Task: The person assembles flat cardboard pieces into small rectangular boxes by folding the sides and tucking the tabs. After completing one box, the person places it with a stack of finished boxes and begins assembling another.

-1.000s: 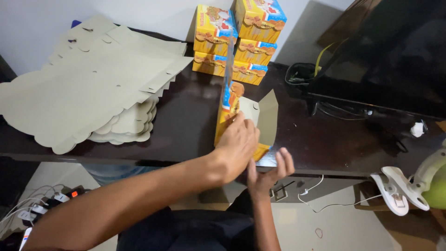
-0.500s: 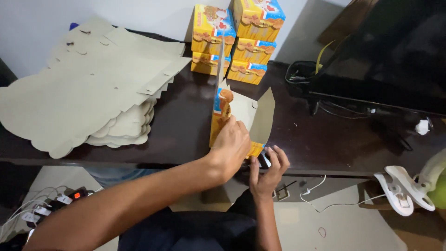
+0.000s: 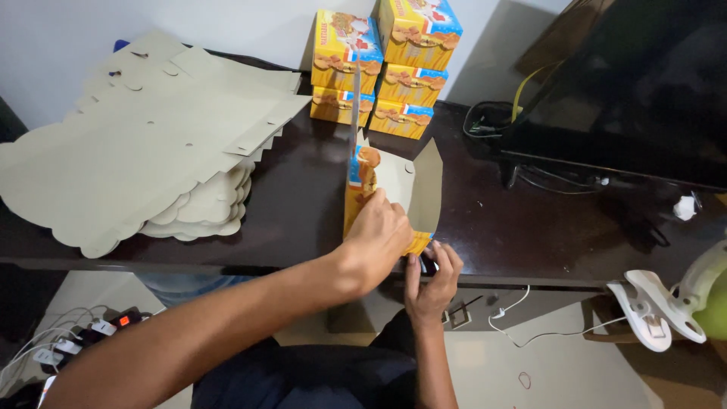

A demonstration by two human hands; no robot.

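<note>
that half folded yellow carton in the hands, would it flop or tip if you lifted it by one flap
Likely floppy: the half-folded yellow printed cardboard carton has thin open flaps standing loose. Probably light, since its inside looks empty. It may tip or sag easily; the left hand and right hand both steady its near end at the dark table edge.

The left hand hides the half-folded carton's near corner (its fingertips unseen).

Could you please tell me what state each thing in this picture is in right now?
Half-folded box: open, flaps up, standing on the dark table.
Left hand: gripping the box's near wall.
Right hand: fingers at the box's bottom corner, by the table edge.
Flat cardboard blanks: unfolded, stacked.
Finished boxes: closed, stacked against the wall.
Monitor: screen dark.
</note>
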